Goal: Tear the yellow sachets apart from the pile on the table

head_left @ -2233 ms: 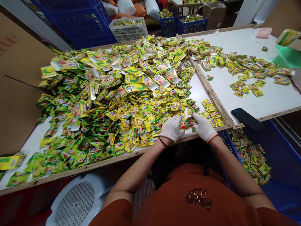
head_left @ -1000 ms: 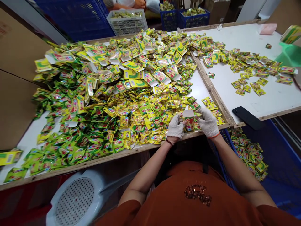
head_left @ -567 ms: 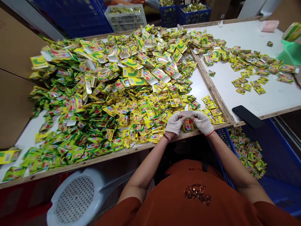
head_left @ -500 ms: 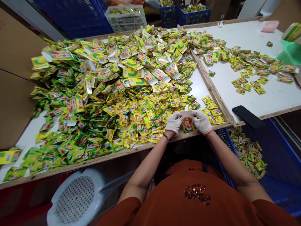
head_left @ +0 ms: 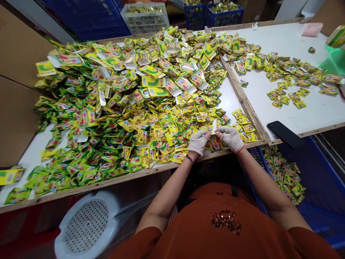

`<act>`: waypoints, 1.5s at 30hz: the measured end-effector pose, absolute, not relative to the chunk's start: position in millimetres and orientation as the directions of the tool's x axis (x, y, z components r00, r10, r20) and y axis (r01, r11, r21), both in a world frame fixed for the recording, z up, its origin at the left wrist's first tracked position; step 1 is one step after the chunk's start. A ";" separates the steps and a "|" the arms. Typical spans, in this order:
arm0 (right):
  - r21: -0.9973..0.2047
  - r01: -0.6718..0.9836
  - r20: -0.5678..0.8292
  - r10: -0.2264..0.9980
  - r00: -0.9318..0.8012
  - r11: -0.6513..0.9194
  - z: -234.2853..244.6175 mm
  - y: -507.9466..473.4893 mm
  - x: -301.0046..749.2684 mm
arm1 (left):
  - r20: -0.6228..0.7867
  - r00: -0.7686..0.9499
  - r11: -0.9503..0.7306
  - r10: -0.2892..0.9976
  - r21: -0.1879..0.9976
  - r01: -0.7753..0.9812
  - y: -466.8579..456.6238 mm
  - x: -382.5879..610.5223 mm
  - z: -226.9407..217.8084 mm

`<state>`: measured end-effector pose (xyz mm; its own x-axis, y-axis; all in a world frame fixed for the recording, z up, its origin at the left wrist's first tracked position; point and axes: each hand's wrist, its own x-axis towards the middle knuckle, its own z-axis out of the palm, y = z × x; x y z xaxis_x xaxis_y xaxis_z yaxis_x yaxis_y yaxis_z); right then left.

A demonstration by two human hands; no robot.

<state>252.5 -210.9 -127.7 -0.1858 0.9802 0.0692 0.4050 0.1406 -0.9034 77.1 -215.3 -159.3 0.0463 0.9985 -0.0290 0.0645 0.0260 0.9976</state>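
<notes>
Both my hands wear white knit gloves and meet at the near edge of the white table (head_left: 231, 99). My left hand (head_left: 198, 141) and my right hand (head_left: 230, 137) pinch the top of a small yellow-green carton (head_left: 215, 143) with a red picture, held upright between them. Their fingers are curled on its upper flap. A wide heap of small yellow and green sachets (head_left: 129, 104) covers the table to the left and behind my hands, mixed with flat folded cartons (head_left: 152, 81). A few loose sachets (head_left: 244, 124) lie just right of my right hand.
A second white table (head_left: 309, 115) to the right carries scattered sachets and a black phone (head_left: 285, 133) at its near edge. A blue crate (head_left: 318, 172) with filled cartons sits low on the right. A white plastic stool (head_left: 88, 225) stands at lower left. Blue crates (head_left: 221, 10) line the back.
My hands lifted a carton off the pile, stood it upright between them and brought their fingers together on its top flap. The view has shifted slightly.
</notes>
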 end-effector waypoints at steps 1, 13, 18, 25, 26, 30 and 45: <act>-0.908 0.397 0.064 0.981 -0.182 0.133 -127.9 -209.9 252.2 | -0.062 0.050 0.060 0.997 0.997 0.040 -214.4 77.3 -159.0; -0.788 0.551 0.052 0.921 -0.386 0.275 -116.5 -203.3 270.2 | 0.318 0.260 -0.403 0.912 0.814 0.419 -224.6 56.6 -160.3; -0.770 0.562 0.093 0.925 -0.368 0.302 -125.7 -206.2 266.6 | 0.428 0.377 -0.570 0.821 0.654 0.498 -223.5 56.8 -163.9; -0.949 0.314 0.031 0.999 -0.022 0.036 -144.0 -213.9 271.2 | 0.305 0.297 -0.424 0.905 0.704 0.570 -205.2 61.5 -136.5; -0.976 0.218 0.028 0.998 0.049 0.017 -144.4 -219.3 280.4 | 0.288 0.230 -0.369 0.929 0.711 0.599 -199.2 60.5 -131.7; -0.996 -0.016 0.079 0.975 0.208 0.084 -140.7 -240.9 325.4 | 0.264 0.068 -0.228 0.962 0.643 0.731 -166.3 57.4 -117.7; -0.679 0.725 0.162 0.987 -0.005 0.115 -153.1 -100.5 270.2 | -0.120 0.039 0.004 0.992 0.345 0.939 -112.4 89.4 -119.2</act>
<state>270.2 -100.5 -153.1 -0.0051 0.9867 0.1624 0.7251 0.1155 -0.6789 89.4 -112.4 -119.2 0.0394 0.9920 -0.1197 0.9386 0.0044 0.3450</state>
